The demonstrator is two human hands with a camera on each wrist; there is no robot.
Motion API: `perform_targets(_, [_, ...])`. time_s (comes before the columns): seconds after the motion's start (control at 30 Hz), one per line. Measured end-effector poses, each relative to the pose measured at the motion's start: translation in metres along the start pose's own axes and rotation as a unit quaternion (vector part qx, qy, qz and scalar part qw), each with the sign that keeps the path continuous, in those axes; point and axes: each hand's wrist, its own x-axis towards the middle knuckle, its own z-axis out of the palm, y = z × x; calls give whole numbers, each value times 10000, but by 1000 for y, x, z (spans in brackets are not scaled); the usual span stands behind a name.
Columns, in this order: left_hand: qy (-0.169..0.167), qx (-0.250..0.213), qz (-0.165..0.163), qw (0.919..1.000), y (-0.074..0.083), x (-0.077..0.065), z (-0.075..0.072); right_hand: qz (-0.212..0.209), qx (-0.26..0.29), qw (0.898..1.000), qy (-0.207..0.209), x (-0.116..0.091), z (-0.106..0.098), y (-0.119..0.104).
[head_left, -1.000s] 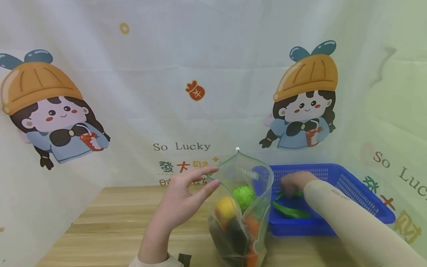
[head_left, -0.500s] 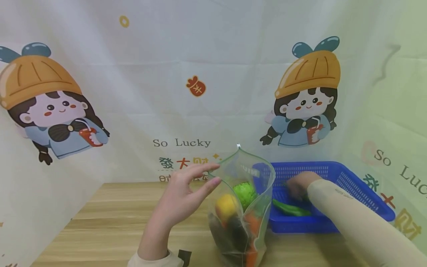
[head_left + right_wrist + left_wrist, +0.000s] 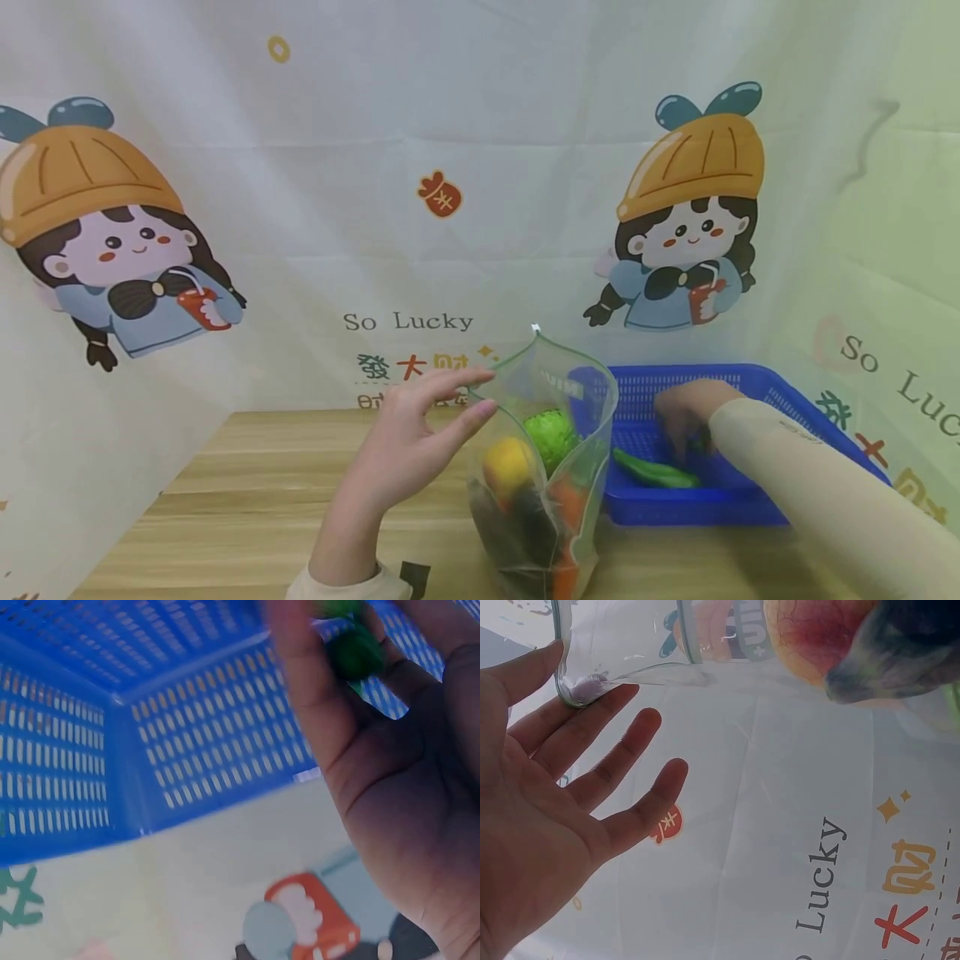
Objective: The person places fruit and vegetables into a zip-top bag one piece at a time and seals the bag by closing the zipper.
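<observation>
A clear bag with a green edge [image 3: 592, 400] stands upright with its mouth open. Through it show a yellow-red fruit [image 3: 508, 465], a bumpy green ball-shaped item [image 3: 551, 437], a dark item [image 3: 534, 529] and orange pieces [image 3: 570, 504]. My left hand [image 3: 420, 442] touches the bag's rim at the left with thumb and index finger spread; the other fingers extend loosely in the left wrist view. Inside the blue basket [image 3: 682, 508], my right hand [image 3: 690, 412] holds a green pepper [image 3: 356, 652], mostly hidden by fingers. Another long green pepper [image 3: 656, 471] lies on the basket floor.
The basket sits right of the bag, close beside it, with raised perforated walls. Wooden tabletop [image 3: 247, 492] extends left. A printed cloth [image 3: 337, 208] hangs behind and at the sides. A small black patch [image 3: 415, 577] is near my left sleeve.
My right hand has shifted right inside the basket, and the green pepper under it has moved along. The left hand and bag stay nearly in place; the head view has tilted slightly.
</observation>
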Motion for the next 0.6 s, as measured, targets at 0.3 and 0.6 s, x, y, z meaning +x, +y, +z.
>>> perform_targets(0.3, [0, -1, 49, 10000, 0, 1, 0, -285, 485, 9979, 331, -26, -68, 4])
perform_targets(0.6, [-39, -137, 29, 9999, 0, 0, 0, -1698, 1122, 9550, 2157, -116, -153, -30])
